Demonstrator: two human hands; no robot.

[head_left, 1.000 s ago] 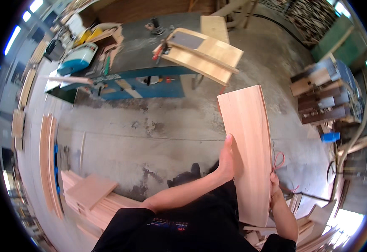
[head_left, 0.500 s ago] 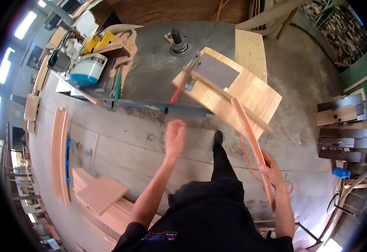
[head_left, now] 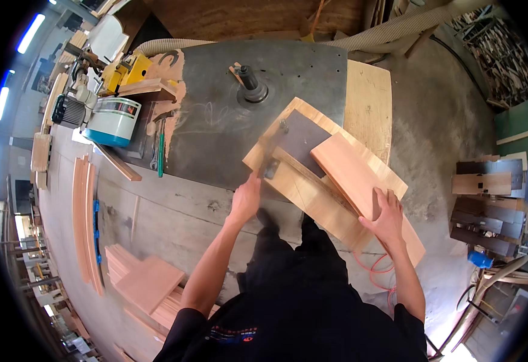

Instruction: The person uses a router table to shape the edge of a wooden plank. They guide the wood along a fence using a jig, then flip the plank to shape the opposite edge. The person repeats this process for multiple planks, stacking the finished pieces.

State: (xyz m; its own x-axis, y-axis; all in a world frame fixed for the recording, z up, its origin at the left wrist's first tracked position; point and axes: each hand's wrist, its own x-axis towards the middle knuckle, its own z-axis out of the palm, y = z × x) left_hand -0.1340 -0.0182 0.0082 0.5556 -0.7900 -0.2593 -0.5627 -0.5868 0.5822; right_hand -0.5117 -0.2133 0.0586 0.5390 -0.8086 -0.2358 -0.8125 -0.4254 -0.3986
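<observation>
Head view: right hand [head_left: 386,218] flat, fingers spread, pressing on the reddish board [head_left: 360,193], not gripping it. Board lies slanted on a pale plywood jig [head_left: 303,193], which sits at the near edge of the dark metal surface [head_left: 215,114]. Left hand [head_left: 246,198] at the jig's left edge by a dark metal bracket [head_left: 272,163], fingers curled; can't tell if it grips. Spindle [head_left: 249,81] stands upright behind the jig. Stack of boards [head_left: 146,283] on floor, lower left. Green-handled tool [head_left: 161,154] on surface, left side.
</observation>
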